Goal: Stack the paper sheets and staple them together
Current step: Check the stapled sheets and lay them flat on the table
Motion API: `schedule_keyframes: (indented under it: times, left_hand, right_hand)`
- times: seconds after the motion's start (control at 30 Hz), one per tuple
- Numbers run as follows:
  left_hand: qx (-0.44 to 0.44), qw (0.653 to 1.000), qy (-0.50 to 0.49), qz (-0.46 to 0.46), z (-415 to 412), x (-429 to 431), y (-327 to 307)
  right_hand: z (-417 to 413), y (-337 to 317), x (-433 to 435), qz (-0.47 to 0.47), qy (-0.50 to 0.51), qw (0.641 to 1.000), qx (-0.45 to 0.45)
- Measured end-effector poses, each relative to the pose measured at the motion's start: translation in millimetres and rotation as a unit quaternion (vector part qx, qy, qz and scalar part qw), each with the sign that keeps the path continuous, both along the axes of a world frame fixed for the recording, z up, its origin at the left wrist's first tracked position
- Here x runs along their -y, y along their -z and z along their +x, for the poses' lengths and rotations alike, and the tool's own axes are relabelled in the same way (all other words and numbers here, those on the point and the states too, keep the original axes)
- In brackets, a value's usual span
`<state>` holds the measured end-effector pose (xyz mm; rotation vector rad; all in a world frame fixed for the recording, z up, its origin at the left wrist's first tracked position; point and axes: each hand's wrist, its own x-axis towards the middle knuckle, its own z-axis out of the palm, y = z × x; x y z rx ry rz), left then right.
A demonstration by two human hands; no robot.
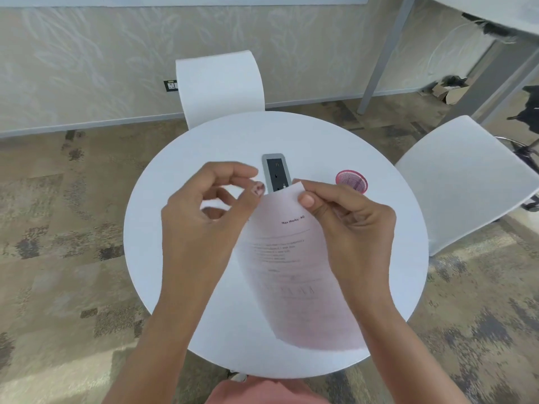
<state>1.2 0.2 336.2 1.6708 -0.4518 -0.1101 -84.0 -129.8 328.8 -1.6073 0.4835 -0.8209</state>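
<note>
Right hand (pixel 344 225): thumb pressed on the top right corner of the paper sheets (pixel 294 272), fingers curled behind, a firm pinch on that corner. Left hand (pixel 204 211): fingers loosely curled, thumb tip raised toward the top left part of the sheets. Whether it actually grips the paper cannot be told; its palm covers that edge.

Sheets: thin, pale with a pinkish cast, printed in small dark text with ruled lines across. Held up off the table, bowed along their length, the bottom edge curving down toward the near rim. How many sheets are in the bundle cannot be told.

Table (pixel 175 287): round, smooth white top, matte. Set into its centre, a rounded grey rectangular power panel (pixel 275 167) with a dark inset face; its near end is hidden behind the top of the sheets.

To the right of the panel, a small round pink mesh cup (pixel 351 180), wire-lattice wall, standing on the tabletop well apart from the sheets.

Beyond the table: a white chair (pixel 220 86) with a curved moulded back at the far side, and a second white chair (pixel 466 182) at right. Floor is mottled beige and grey carpet.
</note>
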Motion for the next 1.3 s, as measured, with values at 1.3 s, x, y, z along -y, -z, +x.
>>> schedule_keyframes:
  times: [1.3]
  left_hand:
    - [-0.07,0.99,0.12,0.021,-2.9,10.6,-31.5]
  right_hand:
    - [-10.7,-33.0,0.9,-0.041,-0.032,0.998,-0.034]
